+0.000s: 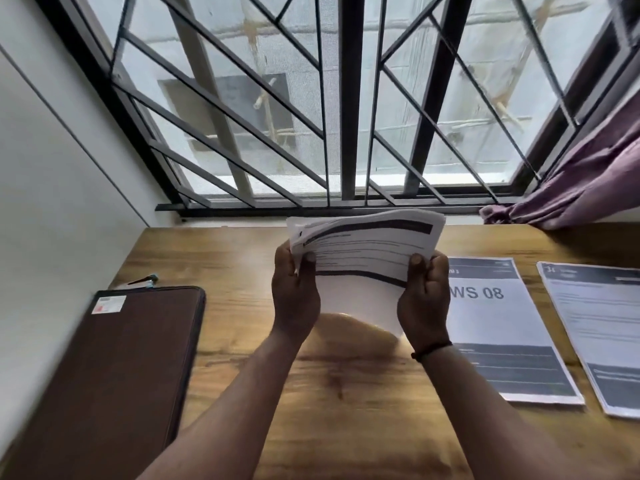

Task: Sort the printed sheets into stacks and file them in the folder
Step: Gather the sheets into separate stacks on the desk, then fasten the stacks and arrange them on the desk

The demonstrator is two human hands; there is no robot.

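Both hands, left hand (pixel 295 292) and right hand (pixel 425 299), grip a curling paper sheaf (pixel 367 251) (thumbs on top) above the woodgrain desk (pixel 346 393); a brown folder (pixel 117 372) lies left.

Bare desk (pixel 242 306) lies between the folder (pixel 114 375) and two laid sheets (pixel 498 327).

Two bare forearms in view, entering from bottom edge; no sleeves visible on either. Left hand (pixel 296 294): no ring, watch or band seen on wrist or on visible fingers. Right hand (pixel 424 299): thin dark band (pixel 431 350) round wrist, cord-like, with a small thicker knot or bead at its inner end. No gloves. Thumbnails on both hands short and unpainted. No other clothing or markings visible in the head view.
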